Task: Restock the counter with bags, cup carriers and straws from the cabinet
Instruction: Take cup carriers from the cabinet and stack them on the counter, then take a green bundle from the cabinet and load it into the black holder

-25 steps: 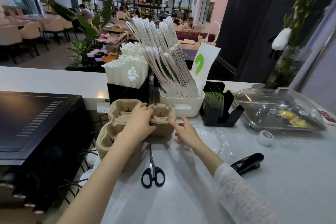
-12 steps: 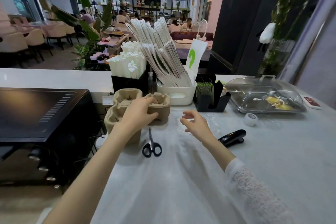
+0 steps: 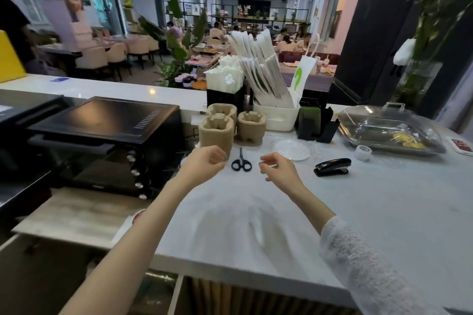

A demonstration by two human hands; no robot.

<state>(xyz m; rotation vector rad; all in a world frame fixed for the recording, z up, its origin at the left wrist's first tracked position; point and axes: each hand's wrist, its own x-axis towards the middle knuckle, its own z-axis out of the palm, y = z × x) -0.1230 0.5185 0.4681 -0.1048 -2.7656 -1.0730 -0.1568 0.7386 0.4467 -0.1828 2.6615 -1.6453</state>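
One head view only, worn high, facing forward and down over counter [image 3: 384, 212]; forearms near lens at bottom, café hall far behind, wide-angle bending at edges.

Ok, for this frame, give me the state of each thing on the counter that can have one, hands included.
left hand: empty, loosely curled, off the carriers
right hand: empty, fingers curled, above the counter
cup carriers: stacked upright, two stacks side by side
scissors: closed, lying flat
stapler: closed, lying flat
tray lid: shut over the tray
white bin: full of upright bags
black oven: door shut
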